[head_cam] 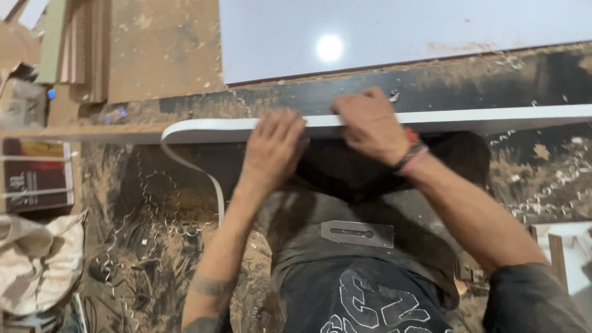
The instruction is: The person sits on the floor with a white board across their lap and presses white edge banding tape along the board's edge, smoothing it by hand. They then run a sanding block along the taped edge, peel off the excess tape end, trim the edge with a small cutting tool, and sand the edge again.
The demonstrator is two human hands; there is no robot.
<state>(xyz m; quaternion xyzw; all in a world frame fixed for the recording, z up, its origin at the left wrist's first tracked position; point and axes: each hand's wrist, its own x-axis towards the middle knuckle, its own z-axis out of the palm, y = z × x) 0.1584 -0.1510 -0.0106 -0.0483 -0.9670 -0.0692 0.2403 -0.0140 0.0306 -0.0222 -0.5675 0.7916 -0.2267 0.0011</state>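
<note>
A white edge-band strip [493, 115] runs along the front edge of a dusty board. Both hands press on that edge. My left hand [273, 147] lies flat over the strip, fingers together. My right hand [369, 123] presses the strip just to the right, fingers curled over the top; a dark and red band circles its wrist. Left of my hands the strip's loose end [203, 161] curls off the board and hangs down. A flat metal blade [357, 234] rests on my lap below the hands.
A large white panel [401, 31] lies on the board's far side. Sawdust and curled shavings [148, 203] cover the floor. A box [37, 176] and a cloth sack [37, 259] sit at the left. Wood offcuts [83, 49] lean at upper left.
</note>
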